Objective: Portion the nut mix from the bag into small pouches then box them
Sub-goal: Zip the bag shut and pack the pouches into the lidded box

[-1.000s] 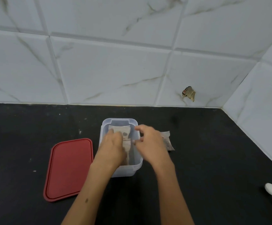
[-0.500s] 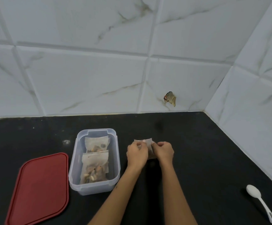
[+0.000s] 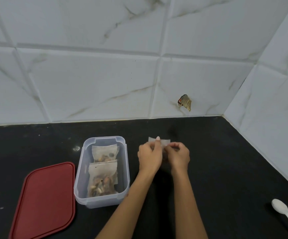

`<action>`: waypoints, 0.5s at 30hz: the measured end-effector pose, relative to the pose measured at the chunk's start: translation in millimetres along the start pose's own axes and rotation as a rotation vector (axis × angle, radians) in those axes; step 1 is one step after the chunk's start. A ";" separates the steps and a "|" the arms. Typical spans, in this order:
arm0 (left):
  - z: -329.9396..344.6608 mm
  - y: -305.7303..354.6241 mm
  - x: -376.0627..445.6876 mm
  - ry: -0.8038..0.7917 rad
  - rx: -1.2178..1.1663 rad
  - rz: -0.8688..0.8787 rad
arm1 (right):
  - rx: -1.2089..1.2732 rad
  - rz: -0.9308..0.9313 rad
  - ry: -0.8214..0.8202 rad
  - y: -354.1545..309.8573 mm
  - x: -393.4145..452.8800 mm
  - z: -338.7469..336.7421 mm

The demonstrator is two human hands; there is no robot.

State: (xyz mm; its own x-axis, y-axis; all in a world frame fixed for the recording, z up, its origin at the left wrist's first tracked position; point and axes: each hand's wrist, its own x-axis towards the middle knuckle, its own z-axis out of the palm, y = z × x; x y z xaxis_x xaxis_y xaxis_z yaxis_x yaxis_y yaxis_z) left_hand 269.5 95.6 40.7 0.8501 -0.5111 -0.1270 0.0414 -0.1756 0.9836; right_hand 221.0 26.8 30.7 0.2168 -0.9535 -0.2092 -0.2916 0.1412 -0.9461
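Both the left hand and the right hand pinch a small pouch above the counter, right of the box holding two pouches. The lid lies by the left edge; a spoon lies at the right edge.

a home kitchen corner. a black stone counter meets marbled white wall tiles. a plastic food box and white spoon lie there.
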 end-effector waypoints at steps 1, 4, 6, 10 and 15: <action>-6.9 9.7 -4.3 0.000 0.007 0.068 | 0.028 -0.051 -0.009 -9.8 -7.6 -1.7; -36.5 37.7 -14.0 -0.028 -0.024 0.190 | 0.087 -0.175 -0.097 -38.6 -33.1 -1.0; -62.2 50.8 -18.5 -0.042 -0.089 0.206 | 0.084 -0.207 -0.210 -49.5 -50.6 6.2; -112.6 55.5 -26.3 0.018 -0.029 0.190 | 0.022 -0.224 -0.453 -51.9 -82.0 27.0; -152.1 29.9 -23.3 0.110 0.053 0.079 | -0.219 -0.215 -0.598 -47.0 -111.2 52.1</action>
State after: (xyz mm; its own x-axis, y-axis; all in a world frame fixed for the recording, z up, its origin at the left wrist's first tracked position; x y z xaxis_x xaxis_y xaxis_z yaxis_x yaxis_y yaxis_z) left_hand 330.8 230.1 92.6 0.9023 -0.4299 -0.0321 -0.0528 -0.1839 0.9815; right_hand 259.2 140.0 85.6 0.7515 -0.6341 -0.1824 -0.3530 -0.1527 -0.9231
